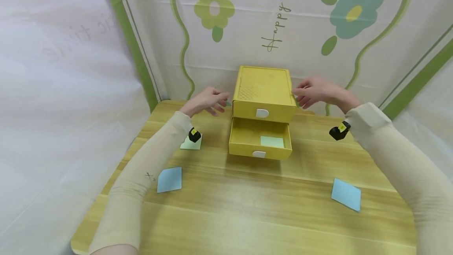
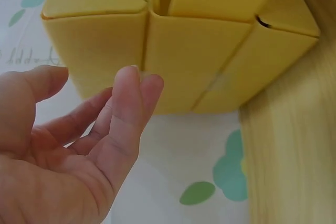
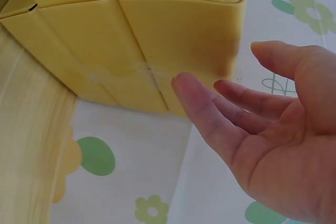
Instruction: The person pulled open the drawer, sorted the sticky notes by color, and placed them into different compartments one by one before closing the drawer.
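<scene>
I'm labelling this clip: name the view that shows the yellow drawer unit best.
The head view: it catches the yellow drawer unit uncropped, top and open drawer included. Left wrist shows mainly its left side, right wrist its right, both cropped.

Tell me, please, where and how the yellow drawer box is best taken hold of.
Probably hold the yellow drawer box by its two side walls, the left hand coming from the left, the right hand from the right. These walls look flat and upright; the open drawer at the front might slide if gripped.
</scene>
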Available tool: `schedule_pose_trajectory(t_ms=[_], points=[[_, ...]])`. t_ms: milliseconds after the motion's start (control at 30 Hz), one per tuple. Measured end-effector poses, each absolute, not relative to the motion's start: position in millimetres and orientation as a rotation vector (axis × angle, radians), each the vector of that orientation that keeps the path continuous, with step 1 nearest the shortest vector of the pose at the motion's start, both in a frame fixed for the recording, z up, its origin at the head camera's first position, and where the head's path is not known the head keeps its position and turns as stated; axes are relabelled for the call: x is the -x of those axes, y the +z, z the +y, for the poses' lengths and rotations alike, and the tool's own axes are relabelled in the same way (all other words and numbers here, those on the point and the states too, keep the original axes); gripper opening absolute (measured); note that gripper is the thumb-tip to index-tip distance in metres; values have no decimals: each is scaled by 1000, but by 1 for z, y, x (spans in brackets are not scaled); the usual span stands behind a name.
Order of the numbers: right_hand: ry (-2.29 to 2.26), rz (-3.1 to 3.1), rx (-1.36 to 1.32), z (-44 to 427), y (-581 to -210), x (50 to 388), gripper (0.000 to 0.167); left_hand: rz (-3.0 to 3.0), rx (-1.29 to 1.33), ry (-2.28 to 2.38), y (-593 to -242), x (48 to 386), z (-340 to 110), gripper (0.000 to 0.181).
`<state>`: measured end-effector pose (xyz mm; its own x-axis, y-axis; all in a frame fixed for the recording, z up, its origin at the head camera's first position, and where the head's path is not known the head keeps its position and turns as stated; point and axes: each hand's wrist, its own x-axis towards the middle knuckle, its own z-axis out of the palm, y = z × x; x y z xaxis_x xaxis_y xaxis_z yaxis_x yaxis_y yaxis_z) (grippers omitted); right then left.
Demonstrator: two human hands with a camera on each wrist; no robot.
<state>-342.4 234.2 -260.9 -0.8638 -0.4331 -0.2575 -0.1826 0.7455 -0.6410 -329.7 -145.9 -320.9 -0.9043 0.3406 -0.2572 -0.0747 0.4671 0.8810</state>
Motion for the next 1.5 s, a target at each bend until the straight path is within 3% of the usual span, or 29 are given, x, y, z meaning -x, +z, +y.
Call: schedule_pose_trajectory(t_ms=[133,467,1067,1500], points=[[-898,2473,433,234,-264,344,60,2349,-247,1372,-331,327,-155,40],[-1134,2299,283,236,-278,349,64,2421,-294,1256,-364,317,-175,36],[-1337,2146,208,230,-285,351,51,2597,-213,892,-416,298,-231,32],[-1211,2225,223,226,-275,348,44,2722,-323,589,-435,292,-233,38]])
